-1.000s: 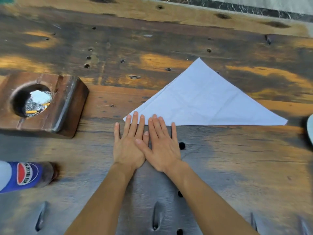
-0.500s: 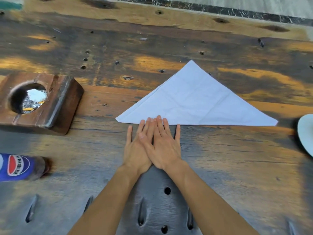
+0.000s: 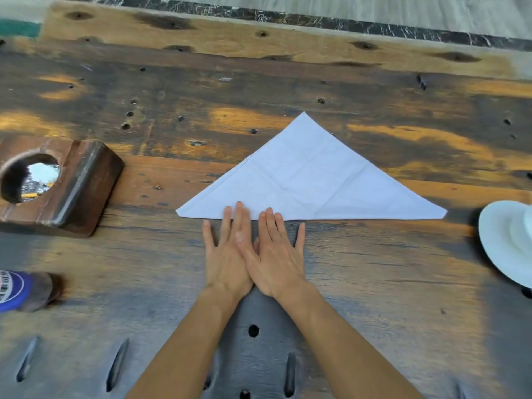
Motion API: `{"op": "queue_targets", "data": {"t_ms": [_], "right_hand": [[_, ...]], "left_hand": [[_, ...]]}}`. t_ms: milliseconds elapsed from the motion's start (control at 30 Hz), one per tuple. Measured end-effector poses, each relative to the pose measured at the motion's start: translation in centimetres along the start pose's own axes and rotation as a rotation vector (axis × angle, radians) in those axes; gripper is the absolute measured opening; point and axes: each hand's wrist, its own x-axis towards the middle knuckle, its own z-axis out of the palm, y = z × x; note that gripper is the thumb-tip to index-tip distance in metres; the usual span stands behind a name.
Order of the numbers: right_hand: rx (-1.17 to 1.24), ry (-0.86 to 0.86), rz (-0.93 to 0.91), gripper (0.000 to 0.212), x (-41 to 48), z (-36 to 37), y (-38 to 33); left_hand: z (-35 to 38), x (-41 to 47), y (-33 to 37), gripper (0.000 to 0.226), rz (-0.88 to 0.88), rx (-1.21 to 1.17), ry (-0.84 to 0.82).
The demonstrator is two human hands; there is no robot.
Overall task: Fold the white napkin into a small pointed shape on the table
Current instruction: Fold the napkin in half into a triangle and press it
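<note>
The white napkin lies flat on the dark wooden table, folded into a wide triangle with its peak pointing away from me and its long folded edge nearest me. My left hand and my right hand lie palm down side by side, fingers straight and spread. Their fingertips press on the napkin's near edge, left of its middle. The right thumb overlaps the left hand. Neither hand holds anything.
A brown wooden block with a round hole stands at the left. A bottle with a blue label lies at the lower left edge. A white dish sits at the right edge. Slots and holes mark the table's near part.
Both hands have slid to the right along the napkin's near edge, staying flat and together. The view has shifted, bringing the white dish further into sight.
</note>
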Motion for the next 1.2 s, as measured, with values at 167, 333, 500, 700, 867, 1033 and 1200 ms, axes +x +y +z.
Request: {"op": "queue_targets", "data": {"t_ms": [167, 333, 500, 700, 867, 1033, 1200], "right_hand": [[-0.067, 0.016, -0.024, 0.091, -0.1, -0.2, 1.2], [-0.134, 0.035, 0.002, 0.095, -0.7, -1.3, 3.4], [-0.113, 0.015, 0.002, 0.098, -0.7, -1.8, 4.0], [-0.166, 0.036, 0.008, 0.099, -0.8, -2.5, 5.2], [-0.188, 0.047, 0.006, 0.101, -1.1, -3.3, 7.1], [-0.141, 0.020, 0.025, 0.101, -0.9, -3.9, 6.9], [-0.199, 0.044, 0.046, 0.100, -1.2, -4.6, 9.1]], "left_hand": [[0.7, -0.6, 0.8, 0.079, 0.063, -0.001, -0.101], [-0.1, -0.4, 1.1, 0.074, 0.009, -0.097, -0.069], [0.2, -0.4, 4.2, 0.076, 0.056, -0.087, -0.095], [0.6, -0.4, 4.1, 0.069, 0.046, -0.058, -0.091], [-0.1, 0.0, 5.9, 0.072, -0.053, -0.033, -0.083], [0.0, 0.9, 8.1, 0.065, 0.016, -0.092, -0.119], [-0.2, 1.1, 6.2, 0.077, 0.031, 0.000, -0.125]]}}
